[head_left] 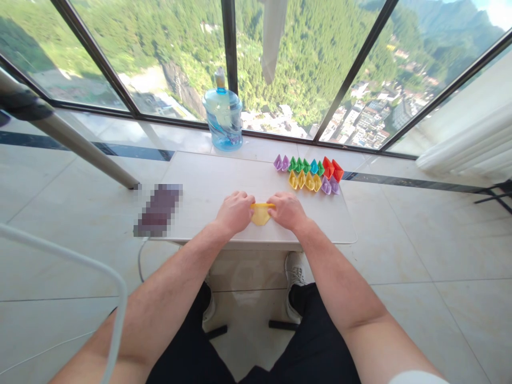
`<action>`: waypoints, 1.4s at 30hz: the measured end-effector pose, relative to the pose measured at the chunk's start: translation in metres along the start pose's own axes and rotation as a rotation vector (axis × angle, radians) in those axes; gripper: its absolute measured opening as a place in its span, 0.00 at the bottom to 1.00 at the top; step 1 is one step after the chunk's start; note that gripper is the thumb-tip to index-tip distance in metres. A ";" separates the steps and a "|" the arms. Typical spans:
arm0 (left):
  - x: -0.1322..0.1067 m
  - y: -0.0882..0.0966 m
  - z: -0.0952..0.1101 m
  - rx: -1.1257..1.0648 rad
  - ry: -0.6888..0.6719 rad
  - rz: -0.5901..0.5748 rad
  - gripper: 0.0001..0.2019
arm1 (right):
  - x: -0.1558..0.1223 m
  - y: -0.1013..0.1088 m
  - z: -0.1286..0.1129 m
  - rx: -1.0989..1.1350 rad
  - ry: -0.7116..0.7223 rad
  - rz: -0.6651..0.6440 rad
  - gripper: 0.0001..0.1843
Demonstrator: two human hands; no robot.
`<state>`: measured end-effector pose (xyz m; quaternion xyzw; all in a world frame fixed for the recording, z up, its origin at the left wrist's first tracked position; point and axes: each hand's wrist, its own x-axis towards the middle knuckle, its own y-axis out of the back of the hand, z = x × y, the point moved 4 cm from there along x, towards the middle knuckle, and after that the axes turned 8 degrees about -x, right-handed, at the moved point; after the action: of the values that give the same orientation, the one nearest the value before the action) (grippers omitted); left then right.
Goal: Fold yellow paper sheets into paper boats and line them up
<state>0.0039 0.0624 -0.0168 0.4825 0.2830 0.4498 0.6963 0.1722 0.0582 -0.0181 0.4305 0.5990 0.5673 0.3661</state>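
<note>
A small folded piece of yellow paper (261,216) lies on the white table (208,176) between my hands, with a darker yellow folded band along its far edge. My left hand (236,212) pinches its left end, and my right hand (288,210) pinches the right end. Fingers cover both ends of the paper. Beyond my right hand stand folded paper boats in two rows: yellow boats (304,181) and purple boats (330,185) in front, with green boats (300,165), a blue boat (314,167), red boats (333,169) and more purple ones behind.
A blurred-out dark device (159,210) with a cable (140,261) lies at the table's left end. A large blue water bottle (223,120) stands behind the table by the window. A metal pole (92,144) slants at left, and a white tube (92,264) curves nearby.
</note>
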 end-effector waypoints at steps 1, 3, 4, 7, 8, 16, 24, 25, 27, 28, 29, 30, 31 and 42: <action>0.000 0.000 0.000 -0.006 -0.006 0.003 0.15 | 0.000 0.000 0.001 0.015 -0.004 0.006 0.12; 0.001 0.000 0.000 -0.021 -0.023 0.003 0.16 | 0.002 -0.002 0.002 0.061 -0.014 0.009 0.12; 0.002 -0.001 0.000 -0.029 -0.033 -0.001 0.16 | 0.003 -0.002 0.003 0.089 -0.020 0.004 0.12; 0.004 -0.004 0.000 -0.055 -0.067 -0.025 0.17 | 0.007 -0.004 0.004 0.167 -0.033 -0.037 0.10; 0.004 -0.005 0.000 -0.065 -0.081 -0.030 0.18 | 0.008 -0.005 0.004 0.185 -0.033 -0.054 0.10; 0.008 -0.008 -0.004 -0.096 -0.116 -0.003 0.15 | 0.013 -0.006 0.000 0.237 -0.005 -0.081 0.12; 0.008 -0.006 -0.009 -0.136 -0.083 0.010 0.14 | 0.007 -0.013 0.011 0.328 -0.006 0.033 0.09; 0.008 -0.005 -0.009 -0.140 -0.077 0.009 0.13 | 0.006 -0.013 0.013 0.329 -0.001 0.035 0.09; 0.007 -0.004 -0.012 -0.145 -0.064 0.011 0.13 | 0.003 -0.012 0.015 0.323 0.002 0.037 0.09; 0.007 -0.003 -0.014 -0.147 -0.059 0.014 0.13 | 0.001 -0.012 0.016 0.317 0.002 0.036 0.10; 0.007 -0.003 -0.016 -0.149 -0.054 0.018 0.14 | 0.000 -0.011 0.017 0.312 0.001 0.034 0.10; 0.007 -0.003 -0.018 -0.154 -0.050 0.025 0.15 | -0.001 -0.011 0.018 0.307 -0.002 0.033 0.10; 0.007 -0.002 -0.021 -0.160 -0.048 0.030 0.16 | -0.003 -0.011 0.019 0.302 -0.008 0.034 0.09; 0.006 -0.005 -0.018 -0.212 -0.076 0.028 0.13 | -0.005 -0.009 0.014 0.159 0.033 0.042 0.12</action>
<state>-0.0070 0.0747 -0.0280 0.4266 0.2006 0.4682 0.7474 0.1857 0.0586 -0.0290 0.4612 0.6391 0.5325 0.3087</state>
